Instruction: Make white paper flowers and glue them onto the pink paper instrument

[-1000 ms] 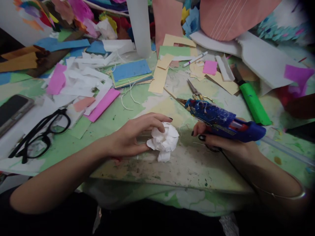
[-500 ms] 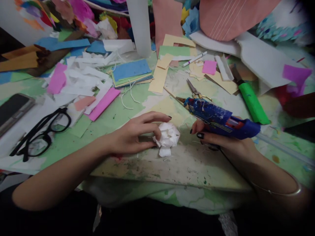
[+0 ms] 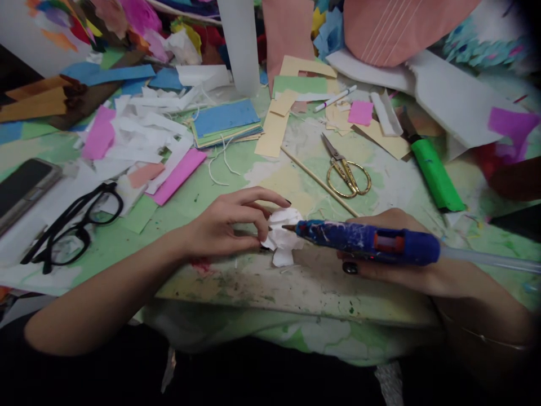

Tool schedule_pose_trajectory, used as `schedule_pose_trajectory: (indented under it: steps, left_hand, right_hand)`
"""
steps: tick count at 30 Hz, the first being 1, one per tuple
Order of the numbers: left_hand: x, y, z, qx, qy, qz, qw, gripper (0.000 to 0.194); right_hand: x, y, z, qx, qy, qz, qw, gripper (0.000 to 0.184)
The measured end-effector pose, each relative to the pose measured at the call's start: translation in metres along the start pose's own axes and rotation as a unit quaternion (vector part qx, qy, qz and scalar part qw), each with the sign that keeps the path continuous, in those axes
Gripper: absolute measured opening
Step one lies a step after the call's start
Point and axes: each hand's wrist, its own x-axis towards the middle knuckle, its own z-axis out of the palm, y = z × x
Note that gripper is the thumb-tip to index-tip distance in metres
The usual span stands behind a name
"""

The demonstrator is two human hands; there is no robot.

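My left hand pinches a small crumpled white paper flower against the table, fingers closed around its left side. My right hand grips a blue glue gun held level, pointing left. The gun's metal tip touches the white paper flower near its top. A clear glue stick sticks out of the back of the gun to the right.
Gold scissors and a thin wooden stick lie behind the hands. A green cutter is at right, black glasses and a phone at left. Coloured paper scraps and a white tube crowd the back.
My right hand swung the glue gun down and left, bringing its tip onto the paper flower and uncovering the scissors. My left hand tightened its pinch on the flower.
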Motion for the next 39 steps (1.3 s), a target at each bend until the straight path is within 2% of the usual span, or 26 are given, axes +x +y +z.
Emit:
schedule_pose_trajectory:
  steps: [3,9,16,21,39]
  left_hand:
    - [0.0,-0.001,0.0,0.006,0.017,-0.004,1.0,0.009]
    - [0.001,0.001,0.0,0.019,0.028,-0.001,0.999,0.01]
    - [0.002,0.001,0.001,0.014,0.023,-0.001,1.0,0.01]
    - [0.001,0.0,0.0,0.008,0.02,-0.009,1.0,0.01]
    - [0.003,0.001,0.0,0.015,0.019,0.007,1.0,0.01]
  right_hand:
    - [0.001,-0.004,0.001,-0.031,-0.047,-0.007,0.998,0.019]
    - [0.004,-0.006,0.01,-0.038,-0.058,-0.052,0.996,0.02]
    - [0.005,-0.005,0.013,-0.09,-0.044,-0.023,0.995,0.026]
    - [0.004,-0.002,0.013,-0.077,-0.05,0.009,0.996,0.027]
    - [0.003,-0.004,0.013,-0.064,-0.065,0.0,0.996,0.026]
